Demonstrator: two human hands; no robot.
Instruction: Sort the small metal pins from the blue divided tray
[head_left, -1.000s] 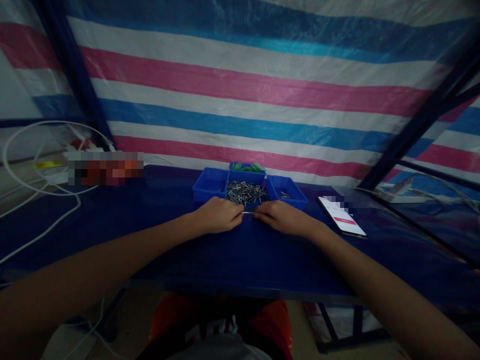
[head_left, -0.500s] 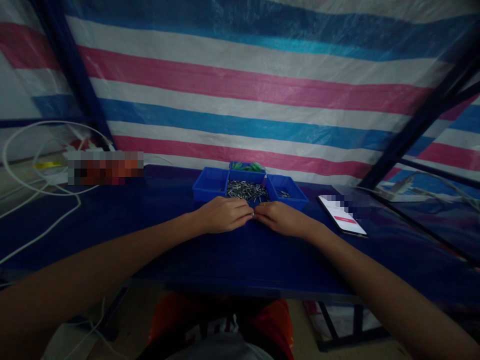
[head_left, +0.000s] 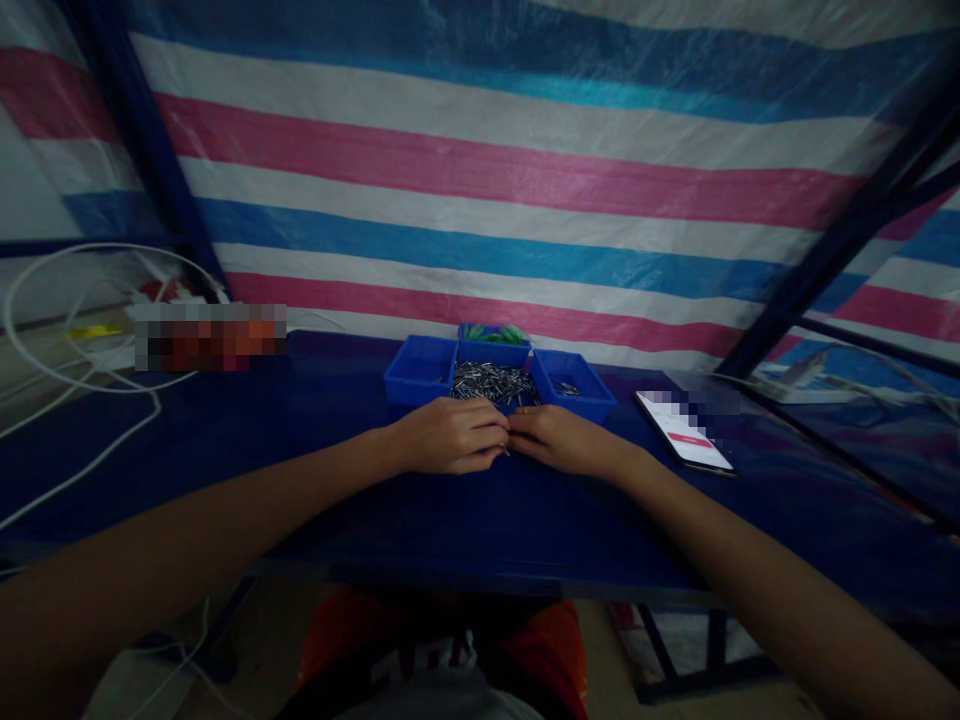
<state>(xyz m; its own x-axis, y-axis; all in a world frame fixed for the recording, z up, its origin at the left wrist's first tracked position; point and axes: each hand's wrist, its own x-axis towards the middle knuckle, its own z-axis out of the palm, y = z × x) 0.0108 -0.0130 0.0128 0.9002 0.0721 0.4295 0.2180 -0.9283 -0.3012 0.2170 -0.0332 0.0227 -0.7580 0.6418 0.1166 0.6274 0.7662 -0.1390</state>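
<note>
My left hand (head_left: 454, 437) and my right hand (head_left: 559, 438) meet over the blue table, fingertips touching and fingers closed. A small shiny metal piece (head_left: 506, 453) peeks out below the left fingertips; most of it is hidden. What the right fingertips pinch, if anything, is covered. Just beyond the hands lies a heap of slim metal pieces (head_left: 491, 383). A blue bin (head_left: 422, 362) stands left of the heap, and another blue bin (head_left: 592, 400) on the right holds a few metal pieces. Green items (head_left: 495, 335) fill a third blue bin (head_left: 495, 352) behind.
A phone (head_left: 686, 435) with a lit screen lies on the table (head_left: 480, 530) to the right. White cables (head_left: 105, 465) loop at the left by a blurred-out patch. Blue frame posts (head_left: 780, 300) and a striped sheet (head_left: 480, 180) stand behind.
The left hand has shifted slightly lower, its fingers spaced differently. The metal piece now shows below the left fingertips. Bins and phone have stayed put.
</note>
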